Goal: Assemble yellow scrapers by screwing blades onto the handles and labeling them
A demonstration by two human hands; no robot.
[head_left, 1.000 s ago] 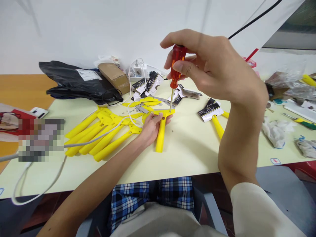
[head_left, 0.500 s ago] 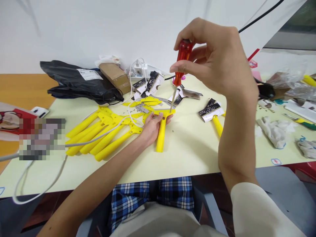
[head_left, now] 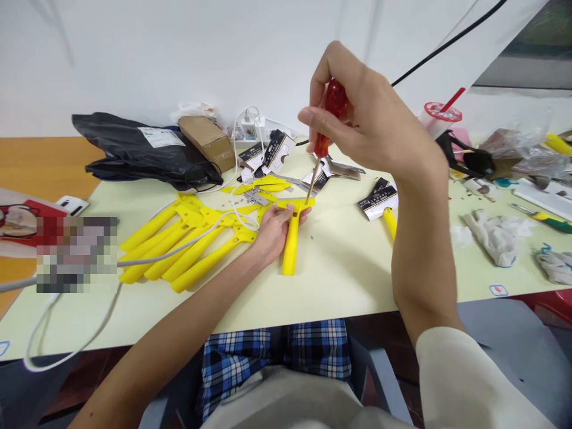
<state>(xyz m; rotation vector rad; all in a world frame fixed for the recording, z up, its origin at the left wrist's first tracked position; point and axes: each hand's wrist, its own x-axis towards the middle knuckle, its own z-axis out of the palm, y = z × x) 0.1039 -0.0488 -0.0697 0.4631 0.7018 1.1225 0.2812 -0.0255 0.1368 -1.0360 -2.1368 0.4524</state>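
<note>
**Right forearm (head_left: 424, 244) shifts left, baring the cup (head_left: 437, 124)**

Compared with half a second ago, the right hand (head_left: 373, 122) has shifted slightly left along with its forearm, giving me a clearer look at the cup and its red straw (head_left: 453, 100). The left hand (head_left: 273, 232) and the yellow tool (head_left: 291, 241) stay put. I see the right thumb and fingers clamped round the red screwdriver (head_left: 322, 145), which leans right, its tip down on the tool's crosspiece, right of the stem. The left hand grips that crosspiece on its left side, thumb on top. The stem points at the front edge of the table (head_left: 344, 286) and ends short of it, a strip of tabletop showing between. My widest open room runs right from the stem to the right forearm, which crosses above that edge. Leftward I am tighter: yellow handles (head_left: 203, 267) lie just beside the left wrist, a white cable (head_left: 152, 258) across them. Behind the tool, black-and-white cards (head_left: 277, 152) narrow my space.
</note>
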